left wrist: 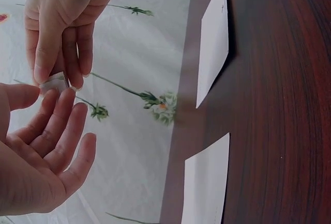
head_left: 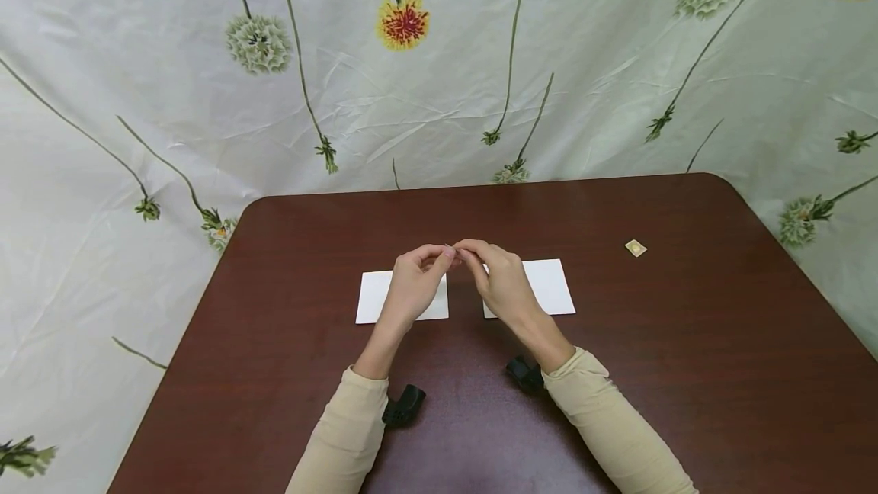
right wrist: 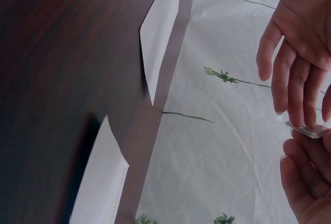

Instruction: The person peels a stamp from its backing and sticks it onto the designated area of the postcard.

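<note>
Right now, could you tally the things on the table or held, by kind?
White sheets, left and right: 2
Small tan square on the table: 1
Small whitish piece, held: 1
Total: 4

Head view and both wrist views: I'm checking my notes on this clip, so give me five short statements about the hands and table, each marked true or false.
1. The left hand and right hand both touch a small packet. True.
2. A small gold-coloured square lies to the right of the right white sheet. True.
3. The two white sheets overlap. False: a gap separates the left white sheet from the right one.
4. Both sleeves are black. False: the sleeves are beige.
5. Flowered cloth shows beyond the table's far edge. True.
</note>
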A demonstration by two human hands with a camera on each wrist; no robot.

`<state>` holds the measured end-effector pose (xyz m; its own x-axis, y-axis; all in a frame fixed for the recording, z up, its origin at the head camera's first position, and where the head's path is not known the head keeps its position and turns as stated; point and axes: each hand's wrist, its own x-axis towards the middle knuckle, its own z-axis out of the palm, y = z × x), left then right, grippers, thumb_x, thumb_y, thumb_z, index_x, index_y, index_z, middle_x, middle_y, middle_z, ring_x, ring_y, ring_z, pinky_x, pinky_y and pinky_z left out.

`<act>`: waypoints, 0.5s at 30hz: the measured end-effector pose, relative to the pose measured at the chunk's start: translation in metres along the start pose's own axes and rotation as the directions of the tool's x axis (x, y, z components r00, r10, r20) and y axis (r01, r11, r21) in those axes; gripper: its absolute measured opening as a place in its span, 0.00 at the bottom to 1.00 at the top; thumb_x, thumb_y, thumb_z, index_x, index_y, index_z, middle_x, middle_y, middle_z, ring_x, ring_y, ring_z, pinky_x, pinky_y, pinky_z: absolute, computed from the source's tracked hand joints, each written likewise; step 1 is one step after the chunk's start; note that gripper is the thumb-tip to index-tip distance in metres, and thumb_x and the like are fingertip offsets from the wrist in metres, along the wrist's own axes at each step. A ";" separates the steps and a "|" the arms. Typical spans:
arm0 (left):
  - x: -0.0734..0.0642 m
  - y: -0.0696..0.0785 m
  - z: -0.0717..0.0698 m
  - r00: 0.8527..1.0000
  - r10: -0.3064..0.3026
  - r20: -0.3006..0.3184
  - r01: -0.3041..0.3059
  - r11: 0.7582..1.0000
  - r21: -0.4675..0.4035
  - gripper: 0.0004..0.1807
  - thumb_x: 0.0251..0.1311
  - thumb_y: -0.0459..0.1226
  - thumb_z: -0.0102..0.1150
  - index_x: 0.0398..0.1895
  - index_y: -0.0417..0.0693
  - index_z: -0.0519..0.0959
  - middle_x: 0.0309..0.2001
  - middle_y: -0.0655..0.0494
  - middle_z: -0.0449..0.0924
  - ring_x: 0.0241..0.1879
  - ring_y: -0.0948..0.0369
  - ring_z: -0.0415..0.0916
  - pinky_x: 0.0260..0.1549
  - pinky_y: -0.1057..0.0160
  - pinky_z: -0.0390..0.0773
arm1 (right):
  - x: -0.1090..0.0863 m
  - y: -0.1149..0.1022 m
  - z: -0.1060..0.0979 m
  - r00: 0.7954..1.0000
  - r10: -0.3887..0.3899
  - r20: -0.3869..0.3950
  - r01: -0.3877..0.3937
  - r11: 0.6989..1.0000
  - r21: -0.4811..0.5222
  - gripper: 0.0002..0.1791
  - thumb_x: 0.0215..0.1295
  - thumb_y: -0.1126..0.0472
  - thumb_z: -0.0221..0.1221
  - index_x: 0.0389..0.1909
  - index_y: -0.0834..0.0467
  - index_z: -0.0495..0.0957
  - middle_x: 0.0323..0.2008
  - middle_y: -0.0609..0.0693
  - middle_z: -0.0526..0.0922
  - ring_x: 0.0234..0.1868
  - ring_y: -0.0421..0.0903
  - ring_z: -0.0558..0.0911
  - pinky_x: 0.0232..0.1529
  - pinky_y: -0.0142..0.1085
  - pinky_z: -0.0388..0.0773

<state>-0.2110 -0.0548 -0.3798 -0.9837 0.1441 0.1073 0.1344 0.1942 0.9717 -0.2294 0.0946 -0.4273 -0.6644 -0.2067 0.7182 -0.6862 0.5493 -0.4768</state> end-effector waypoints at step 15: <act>0.006 -0.013 0.001 1.000 -0.009 -0.001 0.009 1.000 0.006 0.12 0.67 0.32 0.53 0.43 0.28 0.80 0.39 0.36 0.82 0.42 0.48 0.81 0.50 0.50 0.73 | -0.001 0.001 0.000 1.000 0.011 0.004 -0.011 1.000 0.016 0.06 0.62 0.71 0.61 0.40 0.65 0.81 0.34 0.54 0.85 0.31 0.47 0.83 0.30 0.42 0.79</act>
<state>-0.2185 -0.0557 -0.3920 -0.9851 0.1409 0.0986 0.1261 0.2014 0.9714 -0.2297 0.0953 -0.4285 -0.6731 -0.2039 0.7109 -0.6835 0.5386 -0.4926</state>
